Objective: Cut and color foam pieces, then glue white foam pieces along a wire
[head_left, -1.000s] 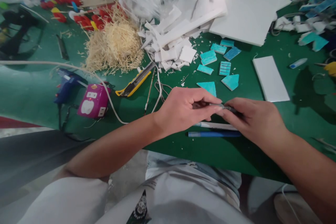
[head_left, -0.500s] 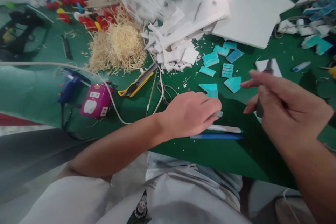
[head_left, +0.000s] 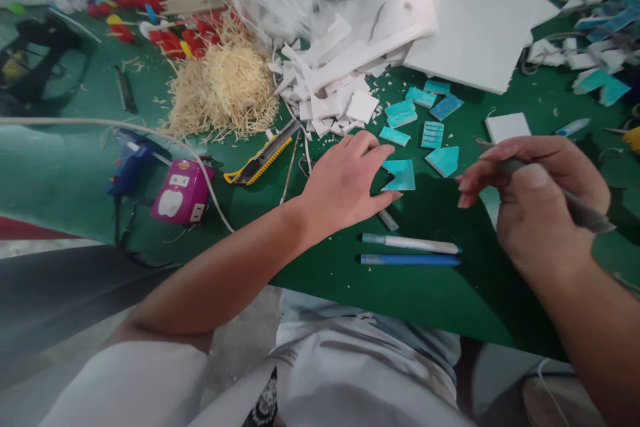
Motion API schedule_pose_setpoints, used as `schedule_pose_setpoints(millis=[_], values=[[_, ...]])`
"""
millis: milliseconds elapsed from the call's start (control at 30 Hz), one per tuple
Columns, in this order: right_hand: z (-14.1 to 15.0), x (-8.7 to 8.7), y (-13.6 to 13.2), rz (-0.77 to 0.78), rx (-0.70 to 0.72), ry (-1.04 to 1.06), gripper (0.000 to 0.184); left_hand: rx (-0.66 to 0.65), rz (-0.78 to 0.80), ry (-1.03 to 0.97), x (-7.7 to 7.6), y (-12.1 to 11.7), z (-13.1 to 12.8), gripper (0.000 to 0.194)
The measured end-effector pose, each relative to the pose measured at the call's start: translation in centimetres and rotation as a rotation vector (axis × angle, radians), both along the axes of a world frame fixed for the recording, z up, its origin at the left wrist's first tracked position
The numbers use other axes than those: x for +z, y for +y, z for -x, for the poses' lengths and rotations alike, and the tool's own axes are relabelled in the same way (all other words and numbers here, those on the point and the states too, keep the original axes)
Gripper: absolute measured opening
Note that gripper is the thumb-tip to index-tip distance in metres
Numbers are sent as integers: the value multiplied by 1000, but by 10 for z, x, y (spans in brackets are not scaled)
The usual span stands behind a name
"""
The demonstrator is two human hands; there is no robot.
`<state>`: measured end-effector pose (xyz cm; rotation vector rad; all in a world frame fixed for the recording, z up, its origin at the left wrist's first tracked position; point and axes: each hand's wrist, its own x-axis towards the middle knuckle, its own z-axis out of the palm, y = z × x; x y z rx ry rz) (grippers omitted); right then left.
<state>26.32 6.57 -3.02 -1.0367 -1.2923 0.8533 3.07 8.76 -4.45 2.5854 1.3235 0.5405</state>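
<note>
My left hand (head_left: 345, 177) is open, its fingers apart around the left side of a turquoise foam piece (head_left: 401, 175) with a notched edge; whether it touches the piece I cannot tell. Below the thumb lies a small translucent grey cap (head_left: 388, 220). My right hand (head_left: 543, 207) is closed around a dark grey marker pen (head_left: 583, 208), which lies slanted across the palm. Left of that hand several turquoise pieces (head_left: 443, 161) are scattered, one marked with dark lines. A white-barrelled marker (head_left: 415, 243) and a blue marker (head_left: 410, 260) lie side by side near the table's front edge.
A yellow utility knife (head_left: 263, 153), a pink power adapter (head_left: 184, 192) and a blue glue gun (head_left: 133, 157) lie at left with cables. Behind are straw (head_left: 235, 83), white foam scraps (head_left: 343, 103) and large white boards (head_left: 480, 27). A white square (head_left: 507, 127) sits beyond my right hand.
My left hand has let go of the small cap, opened and moved up to the notched turquoise piece. In my right hand the grey marker has tilted from upright to slanted.
</note>
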Motion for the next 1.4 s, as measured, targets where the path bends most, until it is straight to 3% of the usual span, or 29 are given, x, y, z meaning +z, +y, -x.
schedule_pose_setpoints(millis=[133,400,533,767,1100,1400], values=[[-4,-4,0,131,16,-12,40,-29,36,33,-3,3,-3,49],[0,1,-6,329,4,-207,12,-81,163,45,4,2,-1,41],[2,-1,-3,341,-4,-267,13,-71,180,11,3,3,0,56],[5,-9,4,340,-113,-292,15,-90,146,1,-4,5,3,42],[15,2,7,438,-129,-278,16,-95,142,-2,-7,5,1,40],[14,-3,7,395,-147,-325,17,-98,146,11,-8,5,3,40]])
